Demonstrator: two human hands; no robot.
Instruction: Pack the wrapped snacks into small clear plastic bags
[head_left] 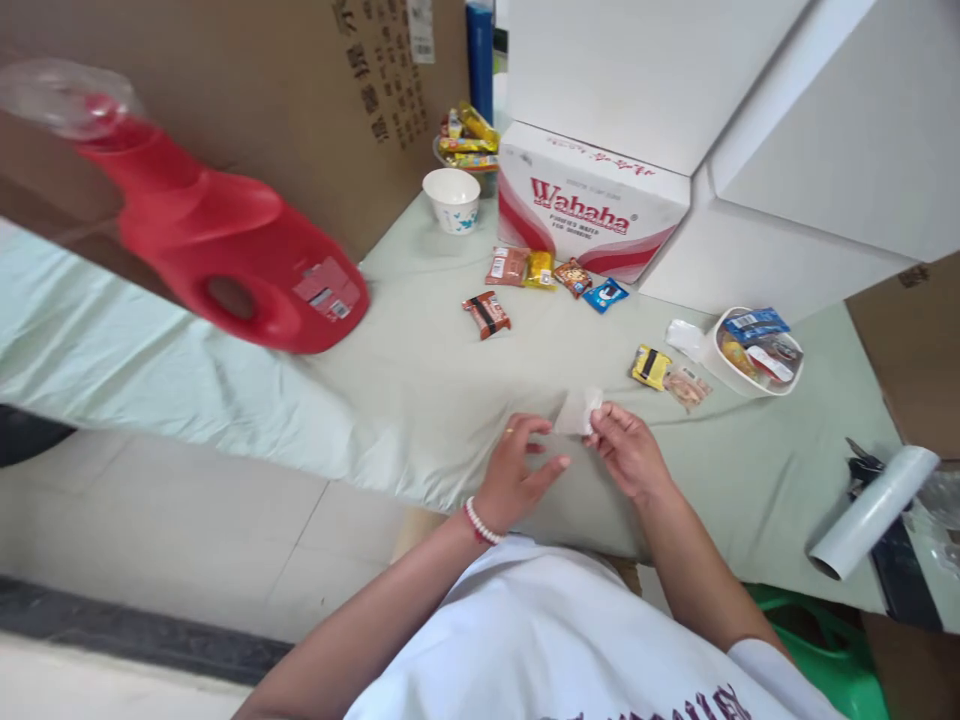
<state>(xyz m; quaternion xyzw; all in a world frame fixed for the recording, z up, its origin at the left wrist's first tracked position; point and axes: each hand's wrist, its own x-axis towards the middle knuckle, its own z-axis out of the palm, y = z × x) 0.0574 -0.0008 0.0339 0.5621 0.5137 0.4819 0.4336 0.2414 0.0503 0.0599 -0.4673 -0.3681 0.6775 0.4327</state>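
Note:
Pinched in my right hand (626,445) is a small, pale, thin sheet (576,410) that looks like paper or film. My left hand (517,470) is beside its left edge, thumb and fingers apart, holding nothing. Beyond my hands lie a brown snack packet (487,314), a reddish packet (507,266), a yellow packet (540,269), an orange-brown packet (573,278) and a blue packet (606,294). Nearer my right hand are a yellow packet with a black band (650,367) and a pale pink packet (687,387).
A white tub (739,377) of packets stands at the right, a white wrapper (685,338) beside it. Behind are a Wahaha carton (592,205) and a paper bowl (452,203). A large red jug (247,255) stands left; a film roll (874,512) lies at the right edge.

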